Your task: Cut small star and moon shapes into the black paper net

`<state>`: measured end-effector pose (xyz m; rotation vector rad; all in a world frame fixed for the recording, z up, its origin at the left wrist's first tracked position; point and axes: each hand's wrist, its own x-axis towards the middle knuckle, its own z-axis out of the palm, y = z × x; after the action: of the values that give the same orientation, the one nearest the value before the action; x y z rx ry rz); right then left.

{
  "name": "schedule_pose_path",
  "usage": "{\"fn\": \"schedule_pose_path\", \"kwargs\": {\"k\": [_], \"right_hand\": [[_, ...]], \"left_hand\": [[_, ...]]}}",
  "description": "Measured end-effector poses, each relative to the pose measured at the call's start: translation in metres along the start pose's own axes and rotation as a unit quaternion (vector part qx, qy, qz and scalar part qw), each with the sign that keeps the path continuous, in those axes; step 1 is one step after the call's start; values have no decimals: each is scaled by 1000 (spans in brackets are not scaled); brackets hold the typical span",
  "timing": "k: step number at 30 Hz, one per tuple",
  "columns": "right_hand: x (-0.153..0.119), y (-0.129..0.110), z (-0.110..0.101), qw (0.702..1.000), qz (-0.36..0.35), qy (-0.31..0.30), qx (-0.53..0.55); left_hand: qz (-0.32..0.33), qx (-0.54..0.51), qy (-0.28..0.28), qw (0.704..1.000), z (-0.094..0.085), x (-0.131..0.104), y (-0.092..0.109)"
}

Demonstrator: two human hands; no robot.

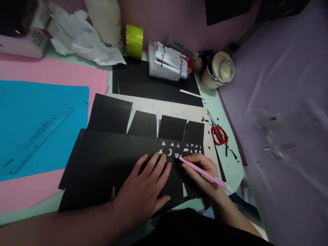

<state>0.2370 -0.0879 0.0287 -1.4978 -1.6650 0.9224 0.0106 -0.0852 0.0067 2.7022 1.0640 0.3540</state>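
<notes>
**Card Held Flat Under 1 Spread Hand, Tool in the Other**

The black card [107,150] lies on the worktop, its upper part over a white sheet [146,101], with 4 flaps [146,123] along its far edge. The left hand [139,191] is spread wide, palm down on the card, fingertips beside the crescent [170,152]; this placement probably stops the card from sliding. The right hand [201,171] is closed in a pen grip around the pink tool [198,168], low on the shaft, probably for fine control. The tool points at the heart [176,155].

The scissors [219,134] lie to the right of the card, seemingly within easy reach, near dark scraps [233,155]. The ruler [42,140] rests on the blue sheet [69,99], well apart from both hands.

The tool's tip is too small and dark to identify; contact with the card cannot be confirmed. The left hand covers part of the card and may hide further cutouts. The sleeve or garment at the bottom edge is cut off.
</notes>
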Motion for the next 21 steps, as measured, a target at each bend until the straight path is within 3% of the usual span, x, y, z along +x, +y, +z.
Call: {"fn": "schedule_pose_path", "kwargs": {"k": [2,8,21], "right_hand": [[-1,1,4,1000,-2,3,15],[-4,7,14,995,-98,21,-4],[-2,3,16,995,-100,5,-19]], "left_hand": [[0,-1,-3,1000,0,0,0],[2,-5,-3,1000,-1,-1,0],[-2,-3,-2,1000,0,0,0]]}}
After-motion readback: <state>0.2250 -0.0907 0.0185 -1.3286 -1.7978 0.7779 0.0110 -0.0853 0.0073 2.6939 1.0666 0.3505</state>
